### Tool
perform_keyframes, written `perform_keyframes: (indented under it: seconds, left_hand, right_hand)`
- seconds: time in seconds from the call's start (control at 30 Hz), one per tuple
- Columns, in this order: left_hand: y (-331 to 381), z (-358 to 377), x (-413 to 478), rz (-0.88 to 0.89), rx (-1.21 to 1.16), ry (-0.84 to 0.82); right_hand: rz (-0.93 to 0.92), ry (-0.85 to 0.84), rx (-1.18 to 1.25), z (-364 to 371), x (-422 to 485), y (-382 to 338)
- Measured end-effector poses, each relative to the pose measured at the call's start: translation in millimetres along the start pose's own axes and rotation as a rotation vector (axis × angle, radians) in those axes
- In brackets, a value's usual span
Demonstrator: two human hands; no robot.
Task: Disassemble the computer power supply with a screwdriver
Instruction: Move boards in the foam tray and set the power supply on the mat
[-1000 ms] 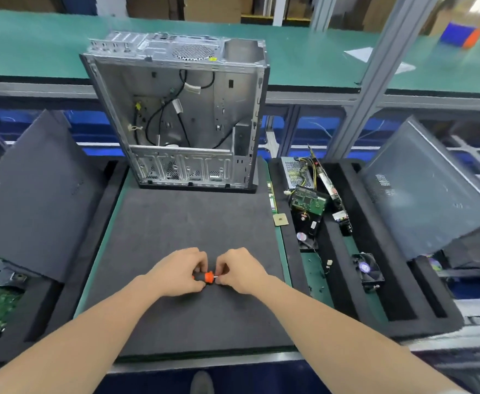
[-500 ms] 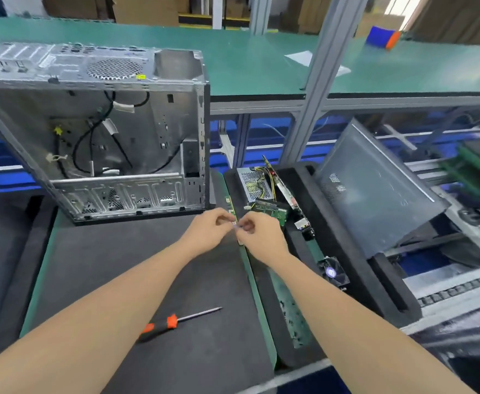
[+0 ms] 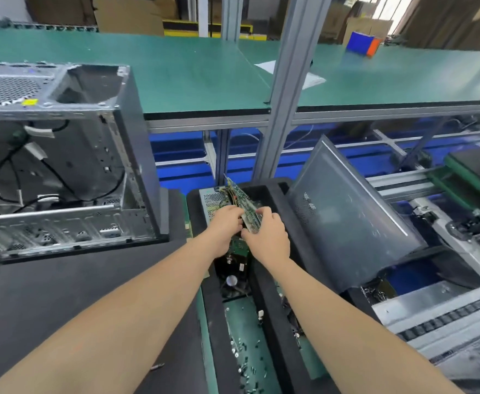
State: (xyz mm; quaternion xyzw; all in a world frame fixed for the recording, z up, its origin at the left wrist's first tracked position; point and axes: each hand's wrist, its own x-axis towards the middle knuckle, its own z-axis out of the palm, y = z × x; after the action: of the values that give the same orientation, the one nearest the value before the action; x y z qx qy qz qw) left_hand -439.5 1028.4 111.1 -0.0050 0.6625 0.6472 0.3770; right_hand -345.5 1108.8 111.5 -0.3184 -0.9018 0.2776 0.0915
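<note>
My left hand [image 3: 224,223] and right hand [image 3: 268,236] both curl their fingers round a tilted green circuit card [image 3: 247,207] in the black foam tray [image 3: 273,191]. The silver power supply [image 3: 213,201] sits at the tray's far end, just beyond my left hand.

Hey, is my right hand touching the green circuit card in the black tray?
Touching. The head view shows the right hand with fingers wrapped over the lower end of the green circuit card.

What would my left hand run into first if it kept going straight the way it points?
Probably the green circuit card: your left hand seems to be touching it, though depth is unclear.
</note>
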Motion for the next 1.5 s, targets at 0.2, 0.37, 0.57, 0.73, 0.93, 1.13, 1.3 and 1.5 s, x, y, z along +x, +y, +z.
perform_keyframes:
  seconds: [0.2, 0.37, 0.57, 0.73, 0.93, 1.13, 1.3, 1.5]
  left_hand:
    - [3, 15, 8, -0.068, -0.077, 0.028]
    - [5, 20, 10, -0.034, -0.074, 0.101]
    - [17, 33, 8, 0.004, -0.009, 0.117]
    - [36, 52, 5, 0.047, 0.001, 0.117]
    - [52, 73, 4, 0.018, -0.017, 0.059]
    - [53, 85, 12, -0.001, -0.093, -0.006]
    - [51, 99, 13, -0.026, -0.178, -0.089]
    - [44, 117, 18, -0.041, -0.221, -0.117]
  right_hand:
    - [-0.038, -0.012, -0.06, 0, 10, 3]
    - [-0.098, -0.028, -0.122, -1, 14, 2]
    - [-0.119, -0.036, -0.143, -14, 20, 1]
    - [-0.111, -0.035, -0.069, -38, 29, 4]
    - [-0.042, -0.056, 0.098, -53, 39, 18]
    - [0.008, -0.032, 0.188, -66, 49, 41]
    - [0.079, -0.052, 0.197, -76, 57, 59]
    - [0.127, -0.049, 0.113, -81, 61, 74]
